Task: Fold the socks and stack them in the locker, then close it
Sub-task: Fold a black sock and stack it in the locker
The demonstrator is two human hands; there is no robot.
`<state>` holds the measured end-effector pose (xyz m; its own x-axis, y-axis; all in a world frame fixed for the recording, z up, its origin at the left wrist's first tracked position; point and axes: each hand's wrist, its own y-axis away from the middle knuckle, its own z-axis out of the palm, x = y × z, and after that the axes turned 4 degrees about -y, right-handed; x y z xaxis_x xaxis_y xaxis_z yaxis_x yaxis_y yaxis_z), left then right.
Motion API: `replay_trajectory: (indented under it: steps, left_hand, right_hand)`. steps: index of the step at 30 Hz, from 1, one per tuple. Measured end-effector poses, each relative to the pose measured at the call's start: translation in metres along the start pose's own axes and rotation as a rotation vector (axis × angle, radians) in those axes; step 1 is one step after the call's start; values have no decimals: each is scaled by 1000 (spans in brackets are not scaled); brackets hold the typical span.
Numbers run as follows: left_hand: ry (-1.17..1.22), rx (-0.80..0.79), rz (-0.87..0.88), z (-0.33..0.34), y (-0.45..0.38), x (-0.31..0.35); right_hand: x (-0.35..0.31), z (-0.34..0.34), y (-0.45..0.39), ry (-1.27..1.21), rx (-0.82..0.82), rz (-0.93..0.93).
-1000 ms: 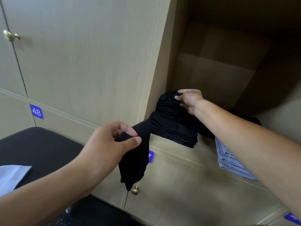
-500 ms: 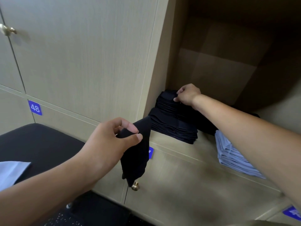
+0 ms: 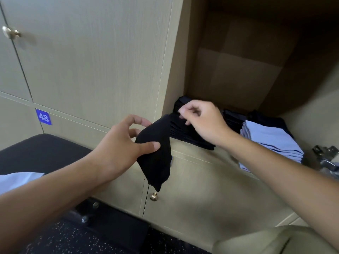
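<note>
The job looks well advanced but not finished. Inside the open locker (image 3: 229, 74) a stack of black socks (image 3: 190, 136) already sits on the shelf at the left, and a stack of pale blue socks (image 3: 271, 143) lies just to its right. Still left, judging from this view, are folding and placing the black sock (image 3: 156, 158) now in hand, and closing the locker; the door itself is out of view apart from a metal hinge (image 3: 326, 156) at the right edge.

The left hand (image 3: 119, 149) holds that sock in front of the locker, below the shelf edge: thumb pressed on the cloth, fingers curled behind it, so the grip is clamped on the sock, whose toe end hangs down toward a brass knob (image 3: 153, 196). The right hand (image 3: 203, 121) is over the black stack, fingers bent and pinching at the sock's upper end where it meets the stack; which of the two it holds I cannot tell for sure.
</note>
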<state>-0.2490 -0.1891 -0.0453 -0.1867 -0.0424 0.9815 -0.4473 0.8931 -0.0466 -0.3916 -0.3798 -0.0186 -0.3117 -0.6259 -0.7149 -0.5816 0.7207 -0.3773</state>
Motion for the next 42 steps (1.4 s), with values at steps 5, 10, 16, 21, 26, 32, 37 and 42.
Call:
replay_trajectory:
  steps: [5,10,16,21,26,32,37,42]
  left_hand:
    - [100,-28,21,-2,1,7]
    - [158,62,30,-7,2,9]
    - [113,232,-27,-12,-1,1]
    - [141,301,-111,-5,-1,-4]
    - [371,203,-173,2,1,-3]
    - [509,-60,-220,14,4,2]
    - [542,-97,-220,29,5,8]
    - [529,-126,-190,48,5,15]
  right_hand:
    - [-15,-1,33,-238,-461,167]
    - [-15,-10,43,-345,-591,230]
    - [-19,-5,49,-490,-471,291]
    - [-22,4,48,-624,-350,331]
    - [-23,0,47,-664,-234,322]
    - [-19,-8,51,-632,-105,349]
    - [-18,-18,58,-594,3,382]
    - [-15,-24,65,-618,79,436]
